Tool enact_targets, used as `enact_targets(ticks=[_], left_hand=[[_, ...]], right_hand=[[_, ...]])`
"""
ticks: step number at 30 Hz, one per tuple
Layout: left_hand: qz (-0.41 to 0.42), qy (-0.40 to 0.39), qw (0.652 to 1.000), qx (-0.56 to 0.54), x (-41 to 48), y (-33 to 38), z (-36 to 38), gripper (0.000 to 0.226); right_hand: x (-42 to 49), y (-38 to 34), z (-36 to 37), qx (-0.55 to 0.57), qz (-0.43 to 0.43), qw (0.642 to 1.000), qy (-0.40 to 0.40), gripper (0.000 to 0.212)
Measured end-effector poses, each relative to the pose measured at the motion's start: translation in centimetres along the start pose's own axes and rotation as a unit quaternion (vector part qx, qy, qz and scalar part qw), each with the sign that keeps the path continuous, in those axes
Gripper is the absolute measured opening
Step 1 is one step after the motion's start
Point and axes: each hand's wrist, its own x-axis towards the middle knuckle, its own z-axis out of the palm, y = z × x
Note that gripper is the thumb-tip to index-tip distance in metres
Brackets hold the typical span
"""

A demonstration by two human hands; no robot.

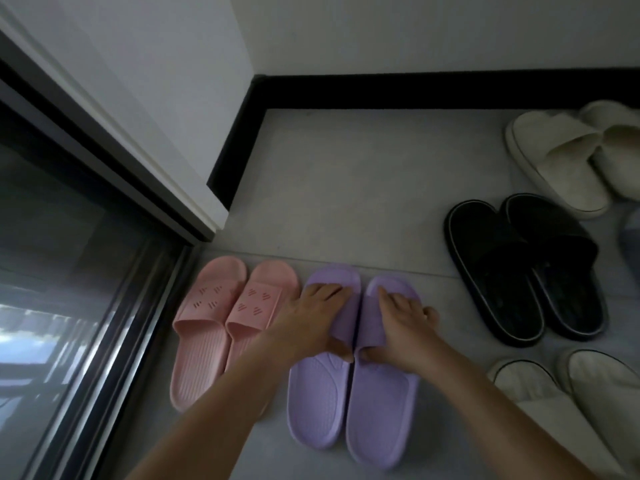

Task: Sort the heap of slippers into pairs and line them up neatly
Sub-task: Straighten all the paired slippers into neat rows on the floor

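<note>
The purple slippers (pixel 377 410) lie side by side, just right of the pink pair (pixel 207 327) (black pair (pixel 519 271) farther right). The left hand (pixel 311 320) and right hand (pixel 401 327) each grip one strap, fingers together on top, thumbs seemingly tucked under the near edge.

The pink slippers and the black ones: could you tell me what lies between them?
The purple slippers, held by the left hand and right hand, lie between the pink slippers and black slippers in the head view.
</note>
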Motion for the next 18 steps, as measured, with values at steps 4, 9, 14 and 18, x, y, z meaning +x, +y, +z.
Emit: enact_targets(ticks=[4, 9, 14, 18], left_hand=[[-0.004, -0.006, 1.0, -0.004, 0.6, 3.0, -0.3, 0.125], [0.062, -0.01, 0.997, -0.038, 4.1, 10.3, -2.6, 0.122], [0.13, -0.103, 0.986, -0.033, 6.4, 20.4, -3.2, 0.097], [0.129, -0.099, 0.985, -0.061, 7.8, 25.0, -2.7, 0.072]], right_hand=[[-1.6, 2.7, -1.7, 0.085, -0.003, 0.996, -0.021, 0.138], [-6.7, 14.1, -5.3, 0.106, 0.112, 0.988, -0.002, 0.117], [-16.5, 24.4, -6.8, 0.154, 0.241, 0.958, -0.034, 0.046], [-21.0, 24.4, -2.6, 0.109, 0.271, 0.942, -0.163, 0.056]])
